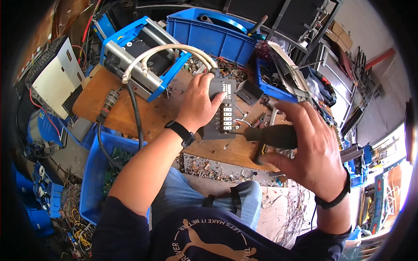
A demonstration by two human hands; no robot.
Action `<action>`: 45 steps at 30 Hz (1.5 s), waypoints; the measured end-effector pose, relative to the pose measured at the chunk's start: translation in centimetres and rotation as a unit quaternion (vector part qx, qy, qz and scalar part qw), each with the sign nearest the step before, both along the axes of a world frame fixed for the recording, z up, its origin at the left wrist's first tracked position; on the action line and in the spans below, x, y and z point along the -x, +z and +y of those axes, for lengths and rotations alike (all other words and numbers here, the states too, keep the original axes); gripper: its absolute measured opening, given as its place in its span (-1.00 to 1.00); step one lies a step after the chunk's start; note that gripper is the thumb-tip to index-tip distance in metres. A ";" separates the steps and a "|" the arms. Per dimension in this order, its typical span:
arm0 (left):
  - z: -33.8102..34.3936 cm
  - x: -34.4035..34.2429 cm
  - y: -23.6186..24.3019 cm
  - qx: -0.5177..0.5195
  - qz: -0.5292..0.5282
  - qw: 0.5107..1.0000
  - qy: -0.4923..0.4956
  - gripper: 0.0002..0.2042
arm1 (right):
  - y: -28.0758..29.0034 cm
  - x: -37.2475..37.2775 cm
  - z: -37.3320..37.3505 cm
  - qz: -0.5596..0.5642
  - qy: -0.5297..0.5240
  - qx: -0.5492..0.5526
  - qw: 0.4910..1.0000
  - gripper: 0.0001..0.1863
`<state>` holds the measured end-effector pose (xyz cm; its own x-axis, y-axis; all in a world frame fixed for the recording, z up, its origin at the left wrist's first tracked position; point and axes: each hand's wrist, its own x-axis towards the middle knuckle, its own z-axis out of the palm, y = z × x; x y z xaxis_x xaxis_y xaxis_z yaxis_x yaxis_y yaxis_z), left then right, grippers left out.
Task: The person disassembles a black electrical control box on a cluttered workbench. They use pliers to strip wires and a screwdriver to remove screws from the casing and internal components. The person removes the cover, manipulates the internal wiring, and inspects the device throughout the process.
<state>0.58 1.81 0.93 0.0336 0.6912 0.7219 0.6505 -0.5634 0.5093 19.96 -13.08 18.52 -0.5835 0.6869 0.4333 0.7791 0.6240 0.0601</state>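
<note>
Unit: the black unit (212,131) lies on the wooden bench (163,119), in front of the person; a white terminal strip (227,117) runs along its face.
Left hand: the person's left hand (197,103) holds the unit, thumb on its face.
Right hand: thumb and fingers of the right hand (317,150) stand wide about the screwdriver (276,137); whether they press on its handle cannot be told.
Shank: points left, toward the strip's near end.
Cables: pale cables (174,46) arch leftward from the unit's far end.
</note>
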 end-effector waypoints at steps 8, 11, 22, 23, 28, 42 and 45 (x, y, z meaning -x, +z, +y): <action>0.9 0.2 0.2 0.004 0.007 1.000 -0.014 -0.48 | 0.6 -0.7 0.8 0.016 -0.010 0.056 0.998 -0.48; 0.9 0.1 0.3 0.038 -0.003 0.999 -0.027 -0.46 | 0.3 -0.5 0.7 0.011 -0.034 0.036 0.999 -0.49; 2.4 1.0 -0.7 -0.032 0.092 0.994 -0.042 -0.52 | 0.8 -1.1 0.9 -0.032 -0.022 0.103 0.994 -0.51; 2.8 1.0 -1.0 -0.009 0.076 0.996 -0.049 -0.52 | -0.2 -1.5 1.2 -0.008 0.027 0.064 0.998 -0.51; 2.8 0.7 -0.7 0.032 0.050 0.997 -0.055 -0.49 | -0.8 -1.2 1.4 -0.010 -0.032 -0.066 0.997 -0.65; 1.7 0.5 -0.2 -0.013 0.044 0.998 -0.040 -0.49 | -0.8 -1.8 2.6 -0.011 0.081 -0.026 0.996 -0.59; 1.6 0.3 -0.2 -0.008 0.045 0.998 -0.039 -0.49 | -0.5 -1.2 2.1 0.001 0.026 -0.034 0.999 -0.56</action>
<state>0.27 3.45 0.77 0.1525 0.6720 0.7247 0.6474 -0.6220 0.4404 21.13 -10.97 18.03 -0.6169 0.6247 0.4788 0.7460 0.6579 0.1029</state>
